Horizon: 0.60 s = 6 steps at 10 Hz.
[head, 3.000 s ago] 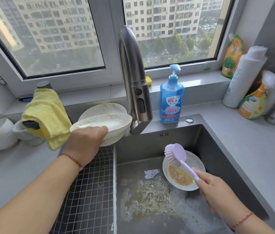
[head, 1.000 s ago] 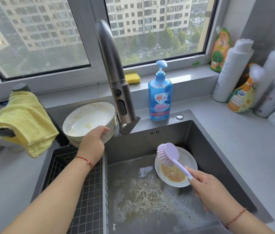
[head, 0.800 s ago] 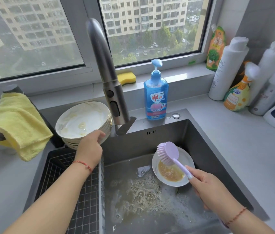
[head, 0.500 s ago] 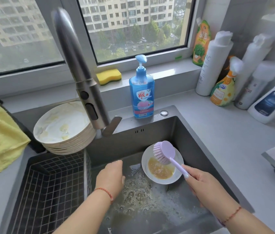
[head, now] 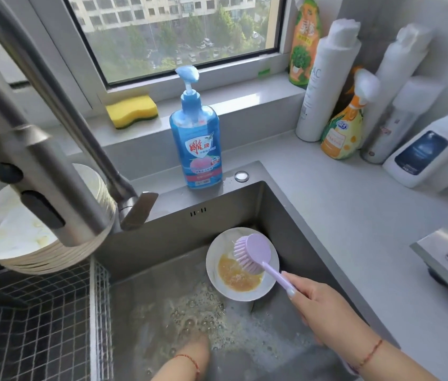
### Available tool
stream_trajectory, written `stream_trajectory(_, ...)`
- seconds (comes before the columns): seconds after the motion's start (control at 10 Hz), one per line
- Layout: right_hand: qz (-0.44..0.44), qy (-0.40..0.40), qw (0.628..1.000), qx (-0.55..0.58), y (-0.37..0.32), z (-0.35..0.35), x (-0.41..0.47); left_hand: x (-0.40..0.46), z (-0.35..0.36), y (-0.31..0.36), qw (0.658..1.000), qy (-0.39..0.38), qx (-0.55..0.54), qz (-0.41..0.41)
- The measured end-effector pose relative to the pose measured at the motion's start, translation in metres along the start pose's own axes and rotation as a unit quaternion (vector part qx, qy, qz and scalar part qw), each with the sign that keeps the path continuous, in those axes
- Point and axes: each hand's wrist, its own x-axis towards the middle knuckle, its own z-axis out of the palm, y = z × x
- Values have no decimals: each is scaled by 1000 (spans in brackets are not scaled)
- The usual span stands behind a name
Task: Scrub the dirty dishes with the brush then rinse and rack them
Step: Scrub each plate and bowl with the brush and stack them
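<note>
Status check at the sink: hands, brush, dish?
Right hand grips brush over dirty bowl. Left hand plunged in sudsy water, fingers unseen. Stacked dirty bowls waiting; tap hangs over them.

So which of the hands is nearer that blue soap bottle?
Right. The right hand holds the brush over the sink's small dish, below the soap bottle; the left hand dips into foamy water farther down.

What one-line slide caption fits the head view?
Right hand holds the purple brush over a soiled bowl in the sudsy sink, left hand underwater.
</note>
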Motion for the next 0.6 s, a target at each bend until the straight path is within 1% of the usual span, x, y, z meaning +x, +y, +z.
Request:
stream_trajectory(0.1,5,2,1000,-22,9,-2,11,44,-20,-54,996,-7,-84,-24)
stream_trajectory(0.2,14,-8,1000,-10,11,-3,19,79,-59,-67,977,9,-182,-113)
stream_trajectory(0.3,8,-15,1000,10,7,-6,26,88,-135,-7,946,77,-273,-155)
stream_trajectory(0.4,8,-14,1000,18,9,-8,33,109,-164,-2,888,139,-386,-205)
stream_trajectory(0.5,18,-11,999,24,12,-10,38,119,-167,0,849,81,-471,-227)
stream_trajectory(0.6,31,-6,999,41,15,-12,41,123,-174,3,829,81,-472,-290)
